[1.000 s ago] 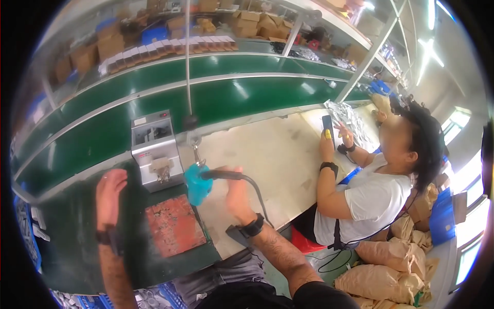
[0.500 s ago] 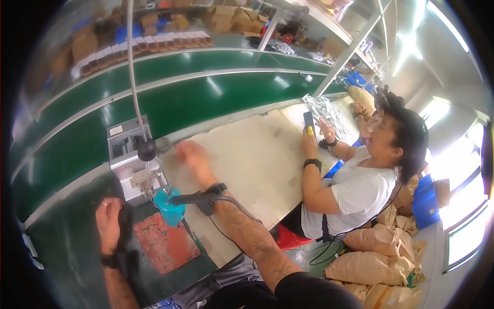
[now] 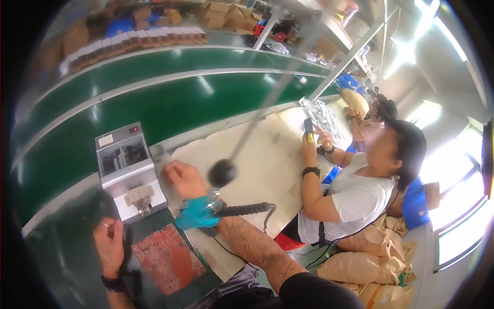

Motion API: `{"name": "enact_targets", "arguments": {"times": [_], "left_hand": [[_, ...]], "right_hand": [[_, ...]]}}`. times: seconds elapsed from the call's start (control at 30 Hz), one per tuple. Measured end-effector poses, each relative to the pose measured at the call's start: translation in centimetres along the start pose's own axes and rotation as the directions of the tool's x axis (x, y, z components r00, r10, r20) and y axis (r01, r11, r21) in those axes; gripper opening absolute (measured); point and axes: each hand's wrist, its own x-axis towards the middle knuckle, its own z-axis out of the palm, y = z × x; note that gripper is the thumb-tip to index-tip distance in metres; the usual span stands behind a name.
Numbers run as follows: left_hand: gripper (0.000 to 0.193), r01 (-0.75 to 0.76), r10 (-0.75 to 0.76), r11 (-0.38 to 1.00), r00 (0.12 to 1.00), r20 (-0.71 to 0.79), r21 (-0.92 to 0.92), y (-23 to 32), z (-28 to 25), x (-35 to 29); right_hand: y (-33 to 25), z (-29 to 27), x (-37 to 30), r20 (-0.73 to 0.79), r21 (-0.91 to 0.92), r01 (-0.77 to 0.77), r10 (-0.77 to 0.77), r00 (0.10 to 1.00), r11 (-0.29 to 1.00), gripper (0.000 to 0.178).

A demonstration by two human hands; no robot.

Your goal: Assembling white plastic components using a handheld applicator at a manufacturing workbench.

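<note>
A teal electric screwdriver (image 3: 198,213) with a black coiled cord hangs tilted in front of my right wrist. Above it, a black ball (image 3: 222,173) sits on the suspending cable. My right hand (image 3: 186,179), fingers curled together, is beside a grey box-shaped machine (image 3: 135,180) that looks like a screw feeder. Anything in those fingers is hidden. On the left, my left hand (image 3: 109,244) lies by the dark green worktop, wearing a ring, its fingers bent inward; what they hold, if anything, is not visible. Between my forearms is a worn red mat (image 3: 167,258).
A green conveyor belt (image 3: 170,105) runs behind the bench. Cream sheeting (image 3: 247,149) covers the bench to the right. A co-worker (image 3: 355,190) sits there holding a phone (image 3: 309,130). Brown sacks (image 3: 360,268) are stacked at right; white-topped boxes (image 3: 136,40) line the far side.
The screwdriver and its cable have swung right, away from the front of the grey machine to across my right wrist. My right hand has come slightly nearer. The view has shifted a little.
</note>
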Motion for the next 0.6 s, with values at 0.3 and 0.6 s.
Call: {"name": "enact_targets", "arguments": {"times": [0.3,0.6], "left_hand": [[0.017,-0.061,0.061,0.998,0.998,0.015,0.003,2.2,0.3,0.7],[0.014,-0.061,0.062,0.998,0.997,0.035,-0.026,2.3,-0.2,0.2]], "right_hand": [[-3.1,-1.2,-0.6,-0.012,-0.100,-0.003,0.002,1.000,0.995,0.033],[-3.7,-1.2,-1.4,-0.019,-0.011,-0.026,0.025,0.999,1.000,0.041]]}}
